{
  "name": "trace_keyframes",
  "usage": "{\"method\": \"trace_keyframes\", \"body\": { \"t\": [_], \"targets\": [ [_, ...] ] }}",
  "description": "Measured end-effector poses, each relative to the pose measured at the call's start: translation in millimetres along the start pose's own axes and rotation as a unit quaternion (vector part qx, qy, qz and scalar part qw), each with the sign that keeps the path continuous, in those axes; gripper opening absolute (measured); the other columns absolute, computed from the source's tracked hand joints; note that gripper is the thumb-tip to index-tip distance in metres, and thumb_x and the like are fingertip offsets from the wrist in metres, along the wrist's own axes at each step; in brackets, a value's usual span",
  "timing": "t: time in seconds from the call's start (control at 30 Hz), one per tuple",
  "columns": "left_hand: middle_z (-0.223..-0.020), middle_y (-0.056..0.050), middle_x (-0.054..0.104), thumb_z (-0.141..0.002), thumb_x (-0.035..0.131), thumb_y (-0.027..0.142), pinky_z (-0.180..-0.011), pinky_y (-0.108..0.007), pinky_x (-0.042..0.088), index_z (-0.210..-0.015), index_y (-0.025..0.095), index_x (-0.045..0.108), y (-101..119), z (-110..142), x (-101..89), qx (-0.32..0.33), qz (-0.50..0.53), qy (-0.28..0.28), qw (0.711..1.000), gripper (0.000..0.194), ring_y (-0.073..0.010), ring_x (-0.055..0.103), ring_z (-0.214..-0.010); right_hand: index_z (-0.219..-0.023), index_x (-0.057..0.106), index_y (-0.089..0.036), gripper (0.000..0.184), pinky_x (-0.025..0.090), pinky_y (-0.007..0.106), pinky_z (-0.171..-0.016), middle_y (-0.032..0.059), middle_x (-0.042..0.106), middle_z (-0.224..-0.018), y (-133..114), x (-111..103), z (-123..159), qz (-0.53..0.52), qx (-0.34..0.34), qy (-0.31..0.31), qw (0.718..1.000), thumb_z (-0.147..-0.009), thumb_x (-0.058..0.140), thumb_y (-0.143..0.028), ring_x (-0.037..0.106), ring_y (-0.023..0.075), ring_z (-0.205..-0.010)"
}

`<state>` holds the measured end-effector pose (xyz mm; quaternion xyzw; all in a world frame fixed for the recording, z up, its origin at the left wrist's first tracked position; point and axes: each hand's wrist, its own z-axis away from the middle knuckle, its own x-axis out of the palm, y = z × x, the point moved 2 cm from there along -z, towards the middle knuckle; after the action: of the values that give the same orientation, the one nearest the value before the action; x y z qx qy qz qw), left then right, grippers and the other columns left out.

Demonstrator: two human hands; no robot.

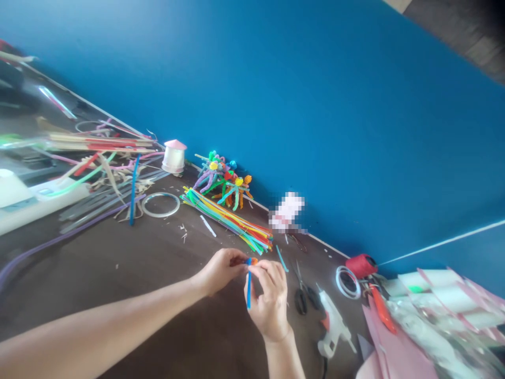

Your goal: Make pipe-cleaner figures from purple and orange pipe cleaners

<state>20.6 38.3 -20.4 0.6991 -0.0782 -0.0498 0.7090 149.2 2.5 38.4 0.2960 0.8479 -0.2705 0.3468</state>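
Observation:
My left hand (221, 268) and my right hand (270, 295) meet over the dark table, fingers pinched around a blue pipe cleaner (249, 289). One end of it hangs down in front of my right palm. A small orange piece (254, 261) shows at my fingertips, beside the blue; its exact shape is too small to tell. Just beyond my hands lies a bundle of coloured pipe cleaners (232, 223). Behind that bundle stand several small figures twisted from pipe cleaners (224, 179).
Scissors (302, 295) and a white glue gun (335, 323) lie to the right, near a red thread spool (361, 266) and pink sheets (394, 337). A white ring (160, 205), a small pink-topped container (174, 156) and loose strips occupy the left. A blue panel (315, 116) rises behind.

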Motion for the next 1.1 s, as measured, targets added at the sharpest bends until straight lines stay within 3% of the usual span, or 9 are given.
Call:
{"method": "trace_keyframes", "body": {
  "t": [0.17, 0.47, 0.8, 1.1],
  "targets": [
    [-0.079, -0.006, 0.068, -0.064, 0.061, 0.026, -0.070, -0.027, 0.044, -0.084, 0.010, 0.063, 5, 1, 0.0, -0.006, 0.074, 0.005, 0.997, 0.026, -0.0170, 0.060, -0.074, -0.088, 0.057, -0.017, 0.018, 0.041, 0.036, -0.070, 0.0063, 0.055, -0.079, -3, 0, 0, 0.000, -0.001, -0.002, 1.000, -0.075, 0.048, -0.010, 0.051, 0.0191, -0.077],
    [-0.064, -0.001, 0.062, -0.062, 0.065, 0.035, -0.049, -0.020, 0.036, -0.091, 0.011, 0.062, 9, 2, -2.2, -0.010, 0.091, 0.038, 0.995, 0.037, -0.0100, 0.050, -0.054, -0.088, 0.057, -0.018, 0.020, 0.042, 0.035, -0.069, 0.0054, 0.057, -0.078, 4, 6, 3, -0.067, 0.026, 0.023, 0.997, -0.077, 0.044, -0.008, 0.053, 0.0179, -0.075],
    [-0.069, -0.003, 0.062, -0.060, 0.067, 0.035, -0.059, -0.024, 0.041, -0.086, 0.011, 0.059, 2, -1, -2.0, -0.003, 0.122, 0.032, 0.992, 0.037, -0.0129, 0.055, -0.063, -0.090, 0.055, -0.018, 0.019, 0.042, 0.036, -0.073, 0.0058, 0.058, -0.083, 6, 6, 4, -0.106, 0.044, 0.017, 0.993, -0.076, 0.045, -0.009, 0.053, 0.0184, -0.079],
    [-0.061, 0.002, 0.055, -0.059, 0.068, 0.037, -0.049, -0.019, 0.036, -0.084, 0.012, 0.056, 9, 1, -1.5, -0.012, 0.136, 0.035, 0.990, 0.037, -0.0084, 0.047, -0.055, -0.090, 0.056, -0.018, 0.014, 0.042, 0.037, -0.074, 0.0067, 0.060, -0.084, 2, 6, 2, -0.084, 0.047, 0.018, 0.995, -0.077, 0.049, -0.014, 0.054, 0.0192, -0.080]
  ]
}}
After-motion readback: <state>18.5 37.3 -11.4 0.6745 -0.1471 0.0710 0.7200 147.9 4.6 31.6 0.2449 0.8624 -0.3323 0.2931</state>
